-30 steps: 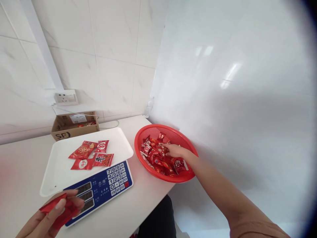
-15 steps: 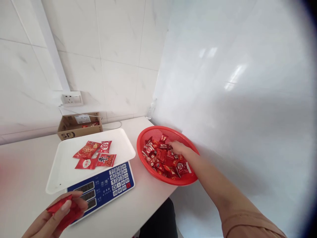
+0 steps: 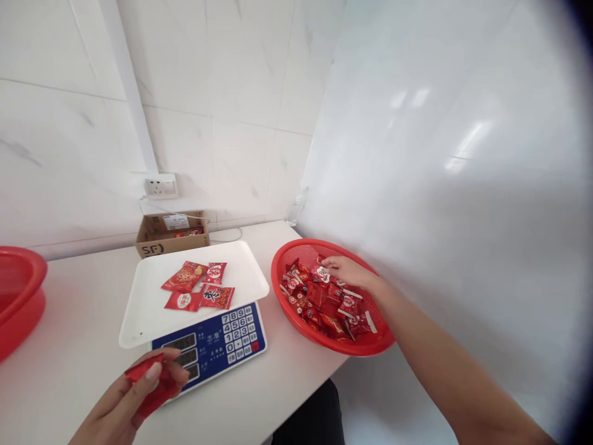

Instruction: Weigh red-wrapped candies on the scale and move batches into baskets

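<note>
My left hand [image 3: 125, 395] is closed on a shiny red packet [image 3: 160, 394], in front of the blue-panelled weighing scale [image 3: 215, 340]. On the scale's white tray [image 3: 134, 321] lie several red snack packets [image 3: 217, 296], some overlapping. At the right, my right hand [image 3: 345, 271] reaches into a red mesh basket [image 3: 282, 259] full of small red packets [image 3: 317, 295]. Its fingers pinch the edge of a red packet with a white label [image 3: 321, 273]. Part of that packet is hidden by the fingers.
Behind the scale stands a cardboard box [image 3: 173, 246] with some red packets inside. Another red basket [image 3: 23, 290] is at the left edge. A wall socket [image 3: 160, 185] with a cable sits above the box. A white panel [image 3: 440, 216] rises close beside the right basket.
The view has swung left, bringing the second red basket into sight. My right hand has lifted slightly among the packets, with a white-labelled packet now at its fingertips. My left hand keeps its packet.
</note>
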Motion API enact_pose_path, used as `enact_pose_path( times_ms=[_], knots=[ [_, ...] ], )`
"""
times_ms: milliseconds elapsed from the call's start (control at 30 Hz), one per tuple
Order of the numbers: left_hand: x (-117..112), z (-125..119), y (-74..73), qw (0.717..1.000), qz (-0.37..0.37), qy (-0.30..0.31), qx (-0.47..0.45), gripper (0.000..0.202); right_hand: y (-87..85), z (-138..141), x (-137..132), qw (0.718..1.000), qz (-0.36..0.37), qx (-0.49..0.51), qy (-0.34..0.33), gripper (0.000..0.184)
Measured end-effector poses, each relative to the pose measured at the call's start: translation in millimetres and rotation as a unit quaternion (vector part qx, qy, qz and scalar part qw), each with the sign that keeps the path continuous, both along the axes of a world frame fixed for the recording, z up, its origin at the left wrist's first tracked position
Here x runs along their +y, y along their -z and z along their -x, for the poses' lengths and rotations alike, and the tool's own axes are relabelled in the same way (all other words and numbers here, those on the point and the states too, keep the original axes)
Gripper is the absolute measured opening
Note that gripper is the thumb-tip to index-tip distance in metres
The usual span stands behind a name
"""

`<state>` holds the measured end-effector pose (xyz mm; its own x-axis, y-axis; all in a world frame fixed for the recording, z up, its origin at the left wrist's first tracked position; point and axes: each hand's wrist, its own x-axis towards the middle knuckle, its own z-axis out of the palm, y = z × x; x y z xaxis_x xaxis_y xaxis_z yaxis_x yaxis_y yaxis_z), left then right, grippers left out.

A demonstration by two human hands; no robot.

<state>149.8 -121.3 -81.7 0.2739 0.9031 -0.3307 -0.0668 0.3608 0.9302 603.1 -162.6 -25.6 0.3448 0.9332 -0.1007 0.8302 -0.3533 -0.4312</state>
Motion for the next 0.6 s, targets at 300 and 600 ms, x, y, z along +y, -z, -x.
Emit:
enact_pose_path(
  times_ms=[300, 600],
  knots=[
    [-18.9, -8.5, -23.3, 1.000, 0.001, 0.025, 0.003, 0.042, -12.1, 127.6, 72.6, 0.966, -0.092, 0.178, -0.165, 0.034],
    [-19.1, 25.9, -24.6, 0.999, -0.005, -0.035, 0.032, 0.041, -18.5, 208.5, 103.8, 0.966, -0.093, 0.065, -0.233, 0.039]
  ],
)
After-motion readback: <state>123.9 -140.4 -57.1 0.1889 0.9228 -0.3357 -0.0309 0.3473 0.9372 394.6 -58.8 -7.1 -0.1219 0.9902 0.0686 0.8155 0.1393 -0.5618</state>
